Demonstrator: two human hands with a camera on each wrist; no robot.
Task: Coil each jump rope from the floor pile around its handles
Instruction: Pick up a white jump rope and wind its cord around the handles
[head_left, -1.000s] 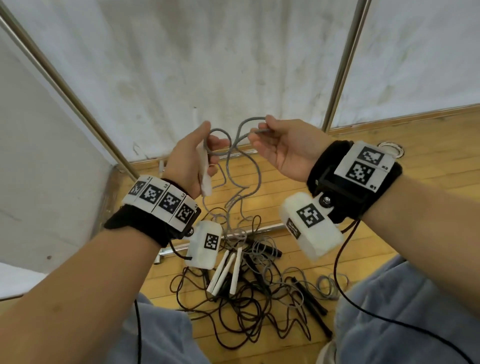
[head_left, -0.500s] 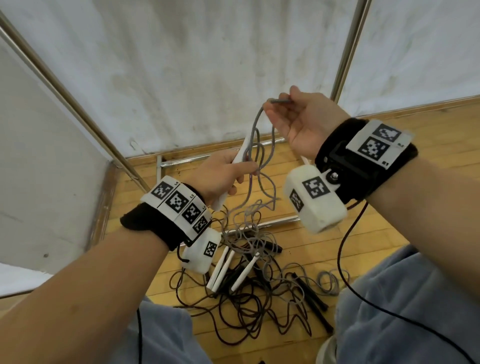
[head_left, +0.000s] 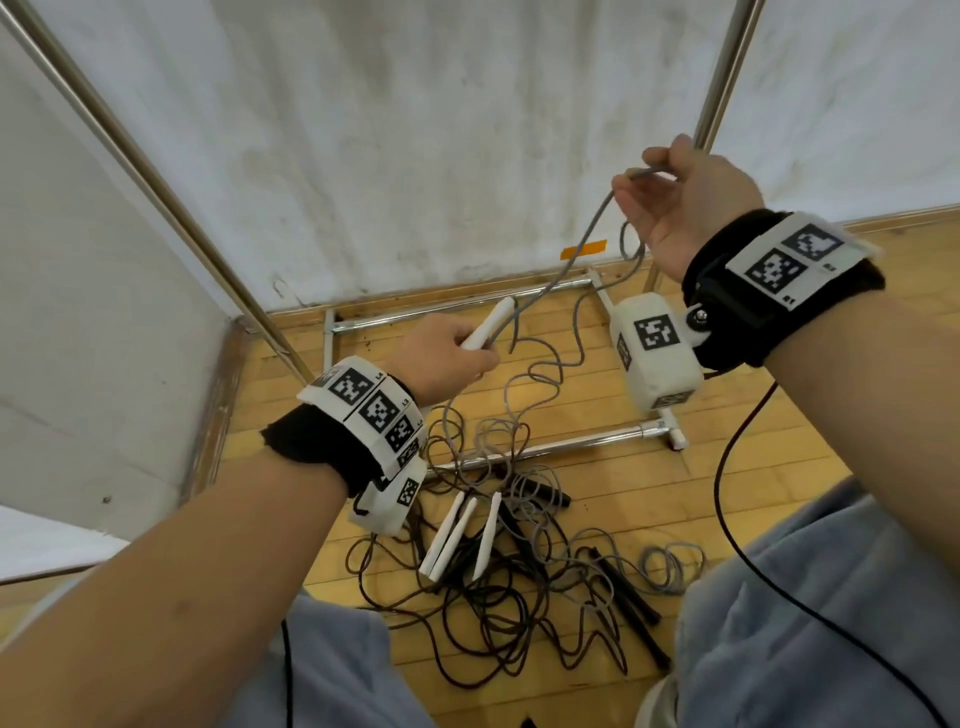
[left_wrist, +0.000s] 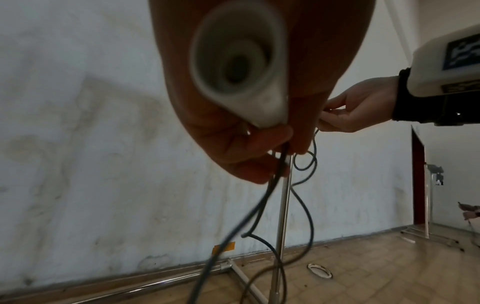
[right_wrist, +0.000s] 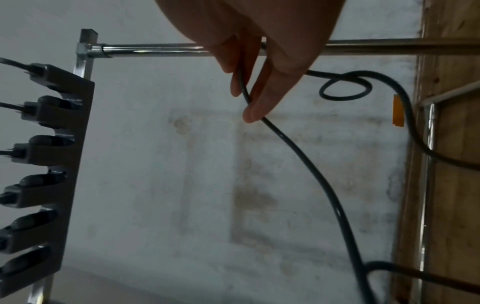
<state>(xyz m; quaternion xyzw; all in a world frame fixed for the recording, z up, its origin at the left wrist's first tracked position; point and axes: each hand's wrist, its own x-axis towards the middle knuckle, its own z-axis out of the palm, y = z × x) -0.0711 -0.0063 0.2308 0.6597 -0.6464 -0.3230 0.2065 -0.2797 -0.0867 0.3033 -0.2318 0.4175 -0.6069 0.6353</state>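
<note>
My left hand (head_left: 452, 353) grips a white jump-rope handle (head_left: 491, 325), whose round butt end (left_wrist: 239, 67) faces the left wrist camera. A grey rope (head_left: 571, 260) runs taut from that handle up to my right hand (head_left: 670, 208), which pinches it between fingers and thumb (right_wrist: 249, 96). Below the right hand the grey rope (right_wrist: 345, 86) makes a small loop and hangs in curls down to the floor pile (head_left: 509, 561). That pile is a tangle of grey and black ropes with three white handles (head_left: 457, 535) and black handles (head_left: 628, 603).
A chrome rack frame (head_left: 571, 444) stands on the wood floor behind the pile, with upright poles (head_left: 727, 73) against a white wall. A dark slotted hanger bracket (right_wrist: 46, 164) holds several black handles. My knees in grey trousers (head_left: 810, 623) flank the pile. Orange tape (head_left: 582, 252) marks the wall.
My right hand has risen and moved right, drawing the grey rope straight. My left hand has dropped lower with the white handle. The hands now stand much further apart.
</note>
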